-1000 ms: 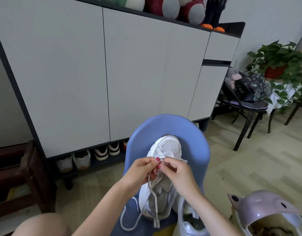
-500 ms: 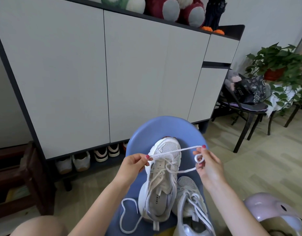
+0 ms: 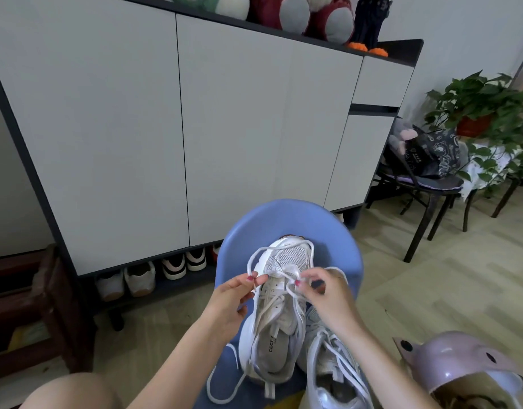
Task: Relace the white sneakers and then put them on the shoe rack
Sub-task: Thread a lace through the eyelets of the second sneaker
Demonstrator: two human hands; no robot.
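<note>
1. Our left hand [image 3: 233, 302] pinches the lace [image 3: 256, 255] between thumb and forefinger, at about 9 o'clock from the sneaker's toe; the other fingers curl loosely beneath.
2. Our right hand [image 3: 325, 293] pinches the same lace at a small loop just over the tongue, fingertips [image 3: 298, 282] pressed together on it (the nails are painted red).
3. Between the two hands the lace rises in a wide arc that runs over the toe of the sneaker [image 3: 279, 305] toward 12 o'clock and comes back down to the right hand.
4. A loose end of lace trails off the shoe's heel side at 7 o'clock and lies curled on the seat.
5. That sneaker stands upright on the blue chair [image 3: 287, 219], toe pointing to 12 o'clock, its opening and printed insole facing us.
6. The second sneaker [image 3: 334, 367] lies just beside it at 5 o'clock, touching its side, already threaded with lace as far as we can see.
7. Beyond the chair, at 12 o'clock, stands a pale cabinet [image 3: 136, 128] with plush toys [image 3: 289, 13] along its top.
8. Under the cabinet at 10 o'clock runs an open shelf holding other shoes [image 3: 154, 276] (several pairs, side by side).
9. At 4 o'clock a pink helmet [image 3: 461, 364] sits near the chair.
10. At 2 o'clock a dark chair [image 3: 425, 187] carries a bag, with a potted plant [image 3: 484, 113] just behind it.
11. A dark wooden stool [image 3: 48, 305] stands at 9 o'clock.
</note>
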